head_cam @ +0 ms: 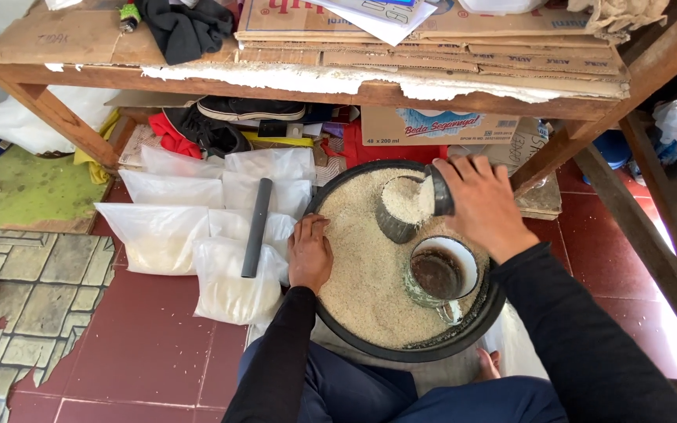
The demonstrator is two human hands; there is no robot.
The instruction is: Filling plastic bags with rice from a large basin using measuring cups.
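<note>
1. Nearest the camera: dark blue trousers (370, 395) and two black sleeves reaching forward over a red tiled floor (143, 345).
2. Just ahead, between the knees: a wide black basin (432, 351) filled with white rice (366, 274).
3. Right hand (483, 205) clenched around a small dark cup (440, 192), tipped sideways, pouring rice.
4. Directly under that cup: a dark round can (397, 213), heaped with rice, standing in the rice at the far side of the basin.
5. Beside it, toward the near right: a white-rimmed enamel mug (442, 274) with a dark inside, sunk partly into the rice.
6. Left hand (309, 252) resting on the left rim of the basin, fingers curled loosely, grasping nothing.
7. Left of the basin, on the floor: several clear plastic bags of rice (174, 227) lying flat and overlapping, a grey tube (257, 227) laid across them.
8. Beyond, a wooden shelf (291, 82) covered with flattened cardboard (432, 47), black cloth (186, 27) on top.
9. Under the shelf: a cardboard box (440, 125), black shoes (229, 117), red cloth.
</note>
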